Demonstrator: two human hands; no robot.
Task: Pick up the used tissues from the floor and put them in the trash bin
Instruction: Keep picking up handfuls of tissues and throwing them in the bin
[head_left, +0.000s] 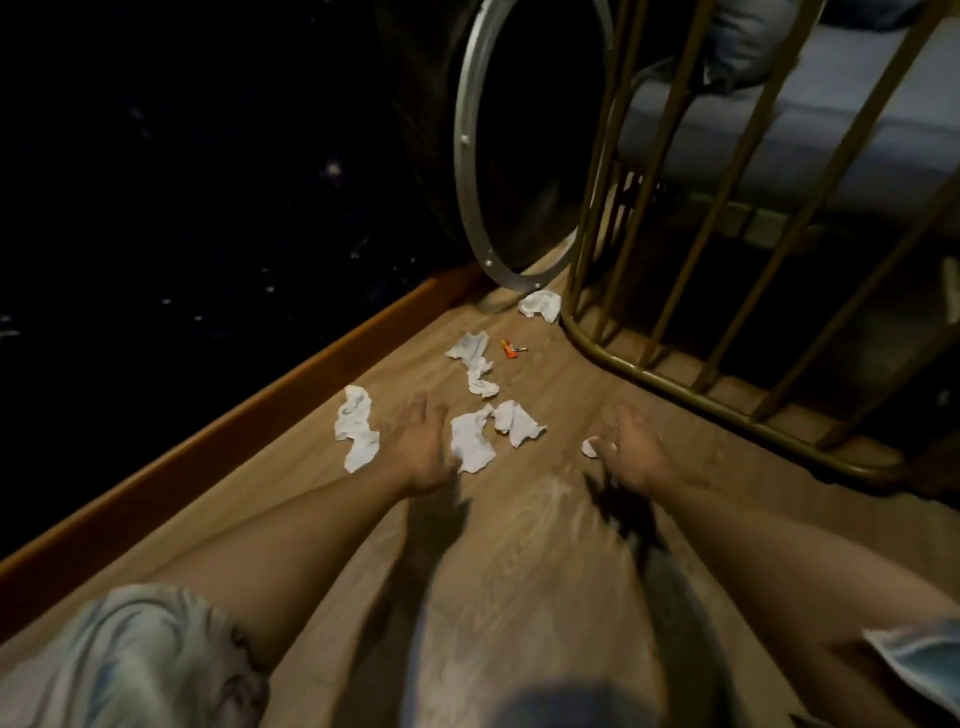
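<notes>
Head view: crumpled tissues (470, 439) lie scattered on the wooden floor (519, 571) beside the gold metal frame (675, 379). The left hand (415, 447) is spread wide over them. The right hand (631, 447) pinches a scrap (589, 448), which may slip. The tissue (541, 305) at the frame's corner risks being missed.

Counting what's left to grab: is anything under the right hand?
A small white tissue scrap peeks out at the left edge of the right hand. Whether more tissue lies beneath the palm is covered, and motion blur hides the fingers.
</notes>
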